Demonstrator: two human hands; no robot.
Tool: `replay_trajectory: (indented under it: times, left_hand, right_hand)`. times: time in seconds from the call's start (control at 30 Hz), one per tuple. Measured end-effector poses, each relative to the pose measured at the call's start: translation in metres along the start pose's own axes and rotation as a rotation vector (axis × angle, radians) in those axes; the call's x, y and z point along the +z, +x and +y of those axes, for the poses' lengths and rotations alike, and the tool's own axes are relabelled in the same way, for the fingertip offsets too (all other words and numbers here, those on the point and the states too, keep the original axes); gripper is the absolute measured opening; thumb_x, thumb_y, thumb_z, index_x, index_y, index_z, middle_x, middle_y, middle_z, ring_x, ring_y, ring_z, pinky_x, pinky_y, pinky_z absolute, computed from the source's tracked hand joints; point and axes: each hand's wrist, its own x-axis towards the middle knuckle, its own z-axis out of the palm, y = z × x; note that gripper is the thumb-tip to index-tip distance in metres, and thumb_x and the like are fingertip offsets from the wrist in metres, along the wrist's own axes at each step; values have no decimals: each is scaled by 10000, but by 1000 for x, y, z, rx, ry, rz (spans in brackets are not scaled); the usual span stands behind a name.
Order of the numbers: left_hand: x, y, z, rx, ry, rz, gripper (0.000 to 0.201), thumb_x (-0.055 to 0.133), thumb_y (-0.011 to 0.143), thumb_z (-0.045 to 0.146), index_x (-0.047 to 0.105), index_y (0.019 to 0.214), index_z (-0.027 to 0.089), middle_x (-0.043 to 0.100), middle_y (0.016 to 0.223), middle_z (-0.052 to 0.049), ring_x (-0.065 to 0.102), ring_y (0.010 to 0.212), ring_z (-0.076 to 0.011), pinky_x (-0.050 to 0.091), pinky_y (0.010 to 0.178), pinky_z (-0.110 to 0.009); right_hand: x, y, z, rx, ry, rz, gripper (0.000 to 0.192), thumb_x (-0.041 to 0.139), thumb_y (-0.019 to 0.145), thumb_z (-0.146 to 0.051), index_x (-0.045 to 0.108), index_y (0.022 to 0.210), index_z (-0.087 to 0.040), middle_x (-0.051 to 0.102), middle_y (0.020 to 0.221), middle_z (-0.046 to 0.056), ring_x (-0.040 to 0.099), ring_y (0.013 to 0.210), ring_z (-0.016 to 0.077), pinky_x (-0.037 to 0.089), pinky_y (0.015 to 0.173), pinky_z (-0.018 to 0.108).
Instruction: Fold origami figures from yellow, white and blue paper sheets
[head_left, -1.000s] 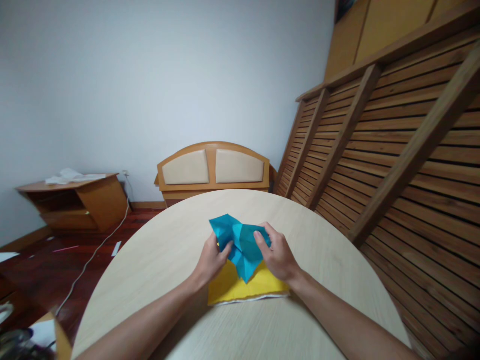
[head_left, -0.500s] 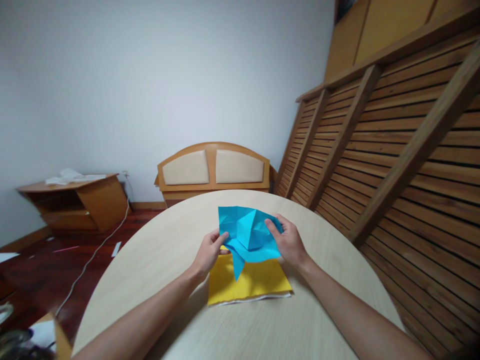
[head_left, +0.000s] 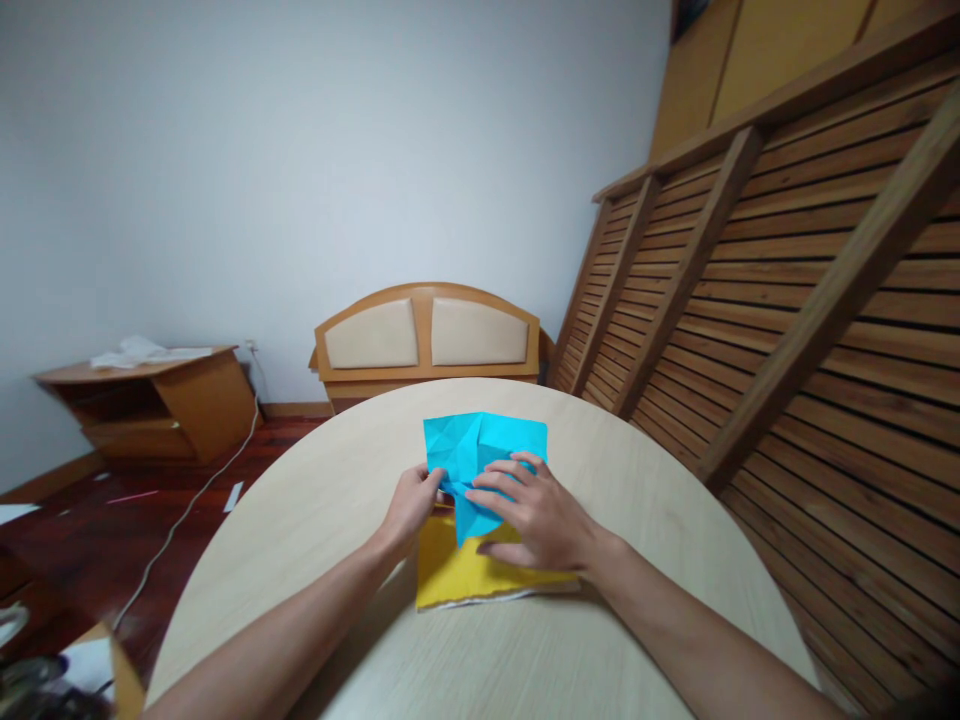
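A creased sheet of blue paper (head_left: 454,445), partly folded, is held above the round table, with a pointed flap hanging down at its lower left. My left hand (head_left: 411,507) pinches its left edge between thumb and fingers. Over the paper's right part lies my right hand (head_left: 536,510), its fingers spread across the front and its thumb apart, below the paper. Beneath both hands, a yellow sheet (head_left: 457,575) with a white layer showing at its near edge rests on the table; my right hand and the blue paper cover part of it.
The round pale table (head_left: 315,550) fills the foreground. A padded headboard (head_left: 431,335) stands behind it, and slatted wooden panels (head_left: 750,300) lean along the right. At left are a low cabinet (head_left: 172,405) with papers on top and a white cable (head_left: 202,490) across the floor.
My right hand has let go of the paper's right edge and moved left, spreading its fingers over the front. The blue paper has shifted slightly left; my left hand still pinches it.
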Motion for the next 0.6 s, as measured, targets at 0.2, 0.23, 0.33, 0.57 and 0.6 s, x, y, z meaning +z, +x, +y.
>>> replay_trajectory:
  times: [0.2,0.23,0.33,0.57,0.6]
  left_hand:
    - [-4,1,-1,-59,-67,-74,246,644,668,388,568,740,166,579,582,27,567,527,-123,485,551,-235]
    - [-5,2,-3,-72,-91,-81,241,646,669,382,574,748,166,596,603,21,571,536,-125,483,554,-234]
    - [-8,9,-7,-117,-156,-92,240,659,677,362,612,801,161,662,694,-14,601,566,-141,481,545,-237]
    - [-26,22,-1,-155,-72,-38,273,693,725,388,674,876,161,738,774,-82,678,654,-243,529,601,-332]
    - [-29,24,1,-113,-13,-18,255,692,725,380,679,852,160,739,772,-79,678,663,-243,521,600,-322]
  right_hand:
    - [8,-2,15,-5,126,60,279,520,945,-165,677,1154,-261,700,1205,65,624,1096,230,517,883,420]
    - [7,-3,16,6,156,82,279,506,955,-176,676,1157,-266,699,1209,59,634,1097,223,530,878,414]
    - [1,-5,18,27,239,123,292,461,972,-193,676,1157,-265,705,1203,49,648,1117,211,539,908,415]
    - [-19,-12,32,41,320,90,317,493,903,-134,684,1131,-246,721,1163,48,605,1198,225,489,997,444]
    - [-21,-13,35,31,317,54,343,511,873,-102,687,1130,-247,725,1152,44,589,1220,231,484,1002,450]
